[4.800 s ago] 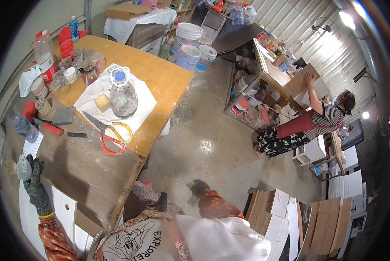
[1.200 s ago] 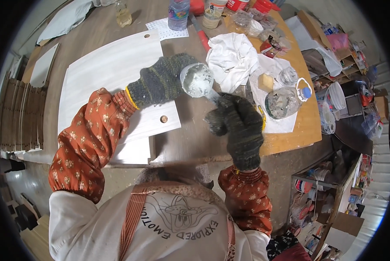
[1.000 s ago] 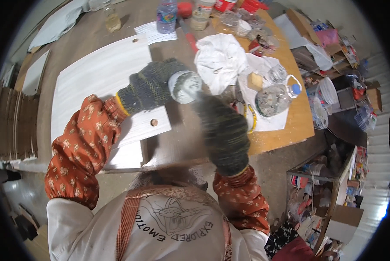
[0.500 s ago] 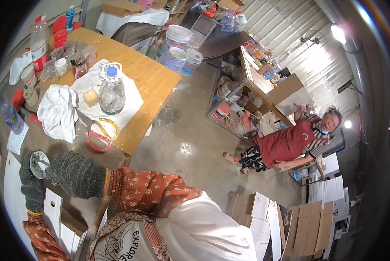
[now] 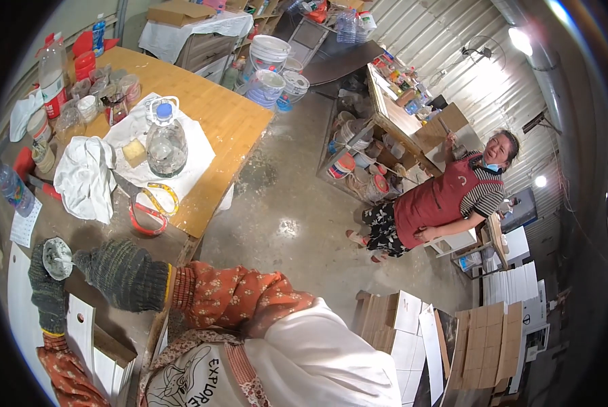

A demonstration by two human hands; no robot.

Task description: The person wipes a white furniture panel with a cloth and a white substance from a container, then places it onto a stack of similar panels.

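My left hand (image 5: 47, 298), in a dark grey-green knitted glove, is wrapped round a small round cup (image 5: 58, 258) with whitish paste on its inside. My right hand (image 5: 122, 275), gloved alike, is closed beside the cup's rim, its fingertips pointing at the opening. What those fingers hold is too small to make out. Beneath the hands lie white boards (image 5: 80, 332) with round holes. Farther up the table are scissors (image 5: 151, 209) with red and yellow handles, a crumpled white cloth (image 5: 85, 178) and a yellowish sponge (image 5: 134, 153).
A clear jug (image 5: 167, 148) with a blue cap stands on a white sheet. Bottles and small cups crowd the table's far left. White buckets (image 5: 269, 53) stand beyond. A person in a red apron (image 5: 429, 210) stands to the right, near stacked cartons (image 5: 490, 346).
My right fingertips have shifted slightly at the cup, which now tilts more toward the view. The pale tool seen in it before no longer shows. The person in the apron has shifted left and lowered an arm.
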